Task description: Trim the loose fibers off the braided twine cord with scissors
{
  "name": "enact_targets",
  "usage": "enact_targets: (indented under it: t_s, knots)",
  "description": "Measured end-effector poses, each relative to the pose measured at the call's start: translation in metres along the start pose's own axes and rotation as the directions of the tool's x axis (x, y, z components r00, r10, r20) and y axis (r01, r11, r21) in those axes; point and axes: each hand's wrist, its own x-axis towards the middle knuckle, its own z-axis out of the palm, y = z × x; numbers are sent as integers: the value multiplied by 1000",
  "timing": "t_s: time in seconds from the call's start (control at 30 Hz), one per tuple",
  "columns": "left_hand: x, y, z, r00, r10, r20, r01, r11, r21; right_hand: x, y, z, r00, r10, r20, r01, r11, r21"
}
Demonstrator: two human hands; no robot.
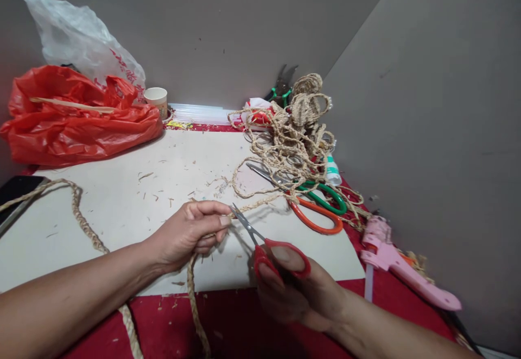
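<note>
My left hand [199, 228] pinches a braided straw rope [260, 203] between thumb and fingers. One length of it runs right toward the tangled pile, and another hangs below the hand past the board's front edge. In my right hand [297, 288] are small red-handled scissors [281, 256], with thumb and fingers through the loops. Their blades are slightly apart and meet the rope just beside my left fingertips. Whether the rope lies between the blades is hard to tell. A further stretch of braid [87, 229] passes under my left forearm.
A tangled rope pile [301, 126] sits at back right, near green-handled pliers [281, 88]. Larger scissors [319, 220] with orange and green handles lie before it. A pink glue gun [407, 272] is at right. A red plastic bag [81, 131] and paper cup [157, 97] stand at left.
</note>
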Motion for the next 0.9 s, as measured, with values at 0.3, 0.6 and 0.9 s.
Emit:
enact_targets:
  t_s: [0.3,0.6,0.9]
  knots:
    - [0,-1,0,998,7,-62,-5,1000,21,-2,-1,-1,998,54,-20,-53,996,69]
    - [-1,-1,-1,1000,-1,-26,1,1000,-13,-3,-5,0,999,29,13,-31,991,130]
    - [1,2,-3,1000,24,-12,-24,1000,2,-4,-4,4,997,-42,-63,42,999,0]
